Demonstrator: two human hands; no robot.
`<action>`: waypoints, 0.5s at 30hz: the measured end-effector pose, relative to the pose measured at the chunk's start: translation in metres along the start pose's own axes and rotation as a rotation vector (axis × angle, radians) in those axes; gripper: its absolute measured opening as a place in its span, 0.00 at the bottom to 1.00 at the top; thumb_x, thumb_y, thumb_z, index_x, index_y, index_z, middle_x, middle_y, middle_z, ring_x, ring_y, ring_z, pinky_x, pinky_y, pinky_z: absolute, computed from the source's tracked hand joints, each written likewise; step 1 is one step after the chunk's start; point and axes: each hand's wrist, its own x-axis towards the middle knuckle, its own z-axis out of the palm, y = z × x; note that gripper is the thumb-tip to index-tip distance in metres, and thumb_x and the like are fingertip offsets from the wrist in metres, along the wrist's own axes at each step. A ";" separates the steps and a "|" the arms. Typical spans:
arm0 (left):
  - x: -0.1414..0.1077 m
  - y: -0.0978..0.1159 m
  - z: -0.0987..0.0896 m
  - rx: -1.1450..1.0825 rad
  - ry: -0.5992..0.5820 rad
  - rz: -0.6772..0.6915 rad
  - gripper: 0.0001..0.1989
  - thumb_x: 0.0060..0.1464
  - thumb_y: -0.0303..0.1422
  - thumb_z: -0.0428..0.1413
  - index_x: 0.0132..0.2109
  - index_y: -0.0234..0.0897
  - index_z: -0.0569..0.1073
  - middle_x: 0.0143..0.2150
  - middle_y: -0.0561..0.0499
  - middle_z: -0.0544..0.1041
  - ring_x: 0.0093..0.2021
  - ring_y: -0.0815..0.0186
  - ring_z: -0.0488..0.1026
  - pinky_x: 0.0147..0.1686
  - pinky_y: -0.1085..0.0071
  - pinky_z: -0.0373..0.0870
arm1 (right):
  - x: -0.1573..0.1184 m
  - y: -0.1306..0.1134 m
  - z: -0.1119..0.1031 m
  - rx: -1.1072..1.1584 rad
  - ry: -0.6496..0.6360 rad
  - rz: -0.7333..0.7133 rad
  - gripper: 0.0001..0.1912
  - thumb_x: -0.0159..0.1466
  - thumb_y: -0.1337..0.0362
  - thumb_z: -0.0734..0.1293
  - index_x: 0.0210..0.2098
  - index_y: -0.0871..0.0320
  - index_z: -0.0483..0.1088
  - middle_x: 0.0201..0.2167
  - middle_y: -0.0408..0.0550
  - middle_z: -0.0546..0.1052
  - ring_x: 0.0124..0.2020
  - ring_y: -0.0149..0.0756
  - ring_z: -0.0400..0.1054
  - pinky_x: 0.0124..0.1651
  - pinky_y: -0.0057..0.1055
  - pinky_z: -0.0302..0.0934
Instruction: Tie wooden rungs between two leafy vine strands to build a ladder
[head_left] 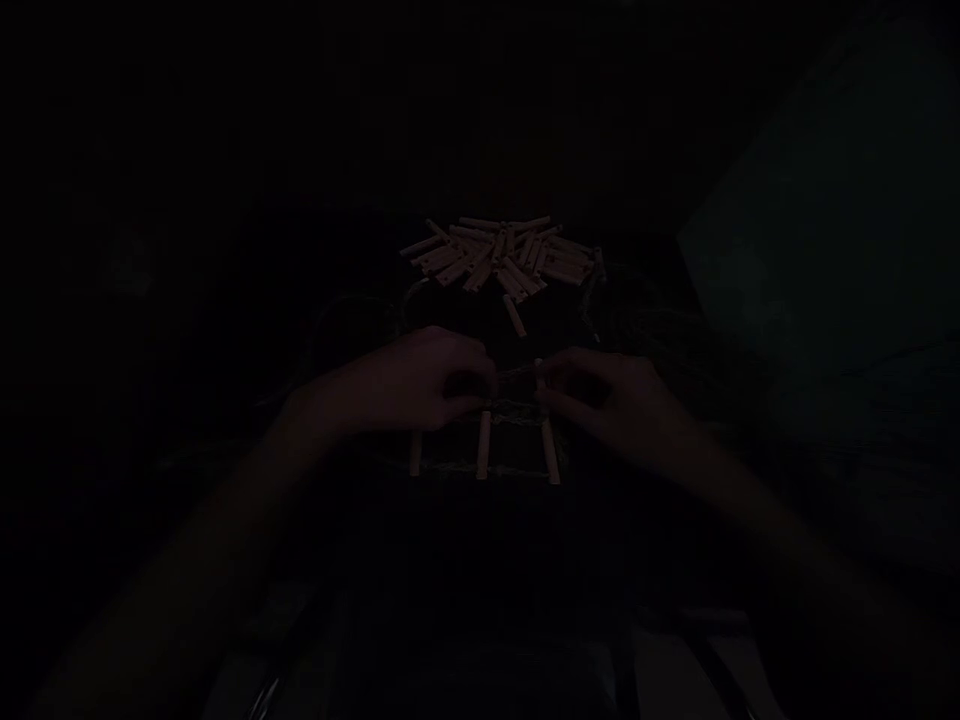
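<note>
The picture is very dark. My right hand pinches a short wooden stick, held nearly upright between thumb and fingers. To its left, my left hand is closed at the fingertips on a thin twisted cord that stretches across to the stick. Just below both hands lies a small ladder-like piece, with wooden rungs such as the middle rung and the right rung joined by cord. The upper end of the left rung is hidden by my left hand.
A heap of loose wooden sticks, some with holes near their ends, lies beyond my hands. One single stick lies in front of it. Loose cord trails at the heap's right. A pale greenish surface rises at the right.
</note>
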 end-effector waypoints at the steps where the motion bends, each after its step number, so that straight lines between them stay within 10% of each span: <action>1: 0.000 0.000 0.000 0.006 -0.001 0.001 0.10 0.60 0.25 0.58 0.45 0.40 0.82 0.45 0.50 0.81 0.46 0.64 0.78 0.49 0.72 0.74 | 0.000 0.000 0.000 -0.001 0.001 -0.005 0.08 0.66 0.65 0.71 0.45 0.55 0.78 0.36 0.44 0.83 0.37 0.36 0.78 0.37 0.29 0.68; 15: 0.000 -0.001 -0.001 0.000 -0.007 0.009 0.09 0.60 0.26 0.58 0.45 0.39 0.82 0.46 0.50 0.81 0.45 0.65 0.78 0.47 0.72 0.73 | -0.001 0.002 0.001 -0.022 0.005 -0.032 0.08 0.66 0.66 0.71 0.45 0.55 0.78 0.34 0.42 0.82 0.35 0.34 0.77 0.38 0.27 0.67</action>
